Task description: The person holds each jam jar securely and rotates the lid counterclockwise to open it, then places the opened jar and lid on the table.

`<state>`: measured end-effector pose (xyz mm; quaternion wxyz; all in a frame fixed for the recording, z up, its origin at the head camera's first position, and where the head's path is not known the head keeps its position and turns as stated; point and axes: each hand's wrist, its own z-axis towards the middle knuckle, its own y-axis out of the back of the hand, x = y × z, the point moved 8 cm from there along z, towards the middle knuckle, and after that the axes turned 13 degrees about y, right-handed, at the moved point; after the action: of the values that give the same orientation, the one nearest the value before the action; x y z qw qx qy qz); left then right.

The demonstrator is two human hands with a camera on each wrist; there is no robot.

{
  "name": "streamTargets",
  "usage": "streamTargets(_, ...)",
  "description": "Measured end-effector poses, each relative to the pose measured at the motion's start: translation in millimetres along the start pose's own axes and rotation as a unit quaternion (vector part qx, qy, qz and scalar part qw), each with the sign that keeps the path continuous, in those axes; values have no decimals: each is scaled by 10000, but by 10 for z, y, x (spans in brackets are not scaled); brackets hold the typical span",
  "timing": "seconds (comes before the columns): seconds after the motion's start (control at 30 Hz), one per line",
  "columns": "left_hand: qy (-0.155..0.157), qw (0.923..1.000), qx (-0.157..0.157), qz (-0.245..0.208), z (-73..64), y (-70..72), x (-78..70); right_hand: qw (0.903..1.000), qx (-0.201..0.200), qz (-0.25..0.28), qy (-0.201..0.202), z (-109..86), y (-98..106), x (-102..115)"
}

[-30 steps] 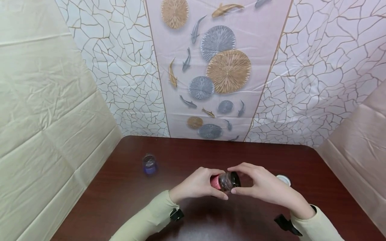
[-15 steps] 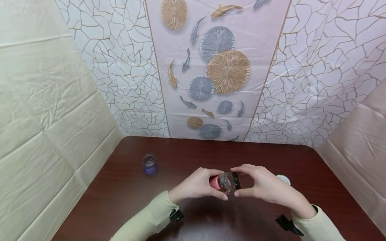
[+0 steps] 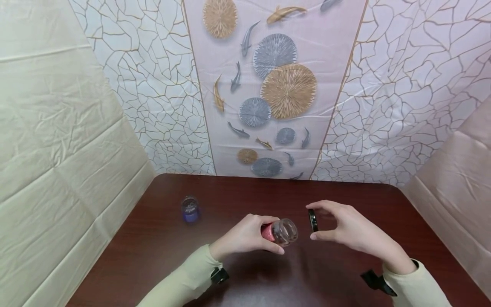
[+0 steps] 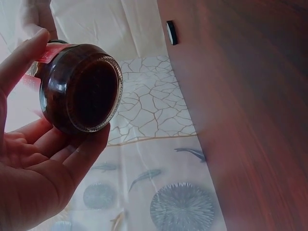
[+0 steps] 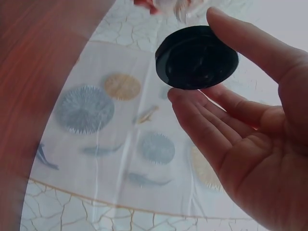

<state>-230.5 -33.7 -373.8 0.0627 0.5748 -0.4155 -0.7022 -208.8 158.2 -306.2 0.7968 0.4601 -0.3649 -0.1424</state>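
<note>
My left hand (image 3: 245,235) grips a glass jar (image 3: 284,232) by its red-labelled part, thumb on the near side and fingers on the far side. Tilted over the table, the jar has its uncovered mouth toward the right. Dark brown contents show through the glass base (image 4: 94,94) in the left wrist view. A short gap to the right, my right hand (image 3: 354,228) pinches a black lid (image 3: 313,220) on edge between thumb and fingertips. The lid's round face (image 5: 197,57) fills the grip in the right wrist view.
A small glass jar (image 3: 190,209) with a blue lower part stands at the back left of the dark red-brown table (image 3: 238,192). A small disc-like object (image 4: 172,32) lies on the tabletop in the left wrist view. Patterned cloth (image 3: 287,89) hangs behind.
The black lid has come off the jar and moved right with my right hand. My left hand has shifted the jar slightly left, and its mouth now shows. The right hand now covers the white disc.
</note>
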Motion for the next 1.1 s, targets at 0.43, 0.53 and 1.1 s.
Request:
streamTargets(0.43,39,9998,-115,183,-51,64,18,9975,-549,-368,-246,-85,331,-142)
streamTargets(0.53,37,9997,-127,201,-64,72,36,9963,-729,-437,-116,-101,391,-124)
streamTargets(1.1,141,9996,-141,196,-63,58,48,9898,-1367,-399,-81,-186,499,-261)
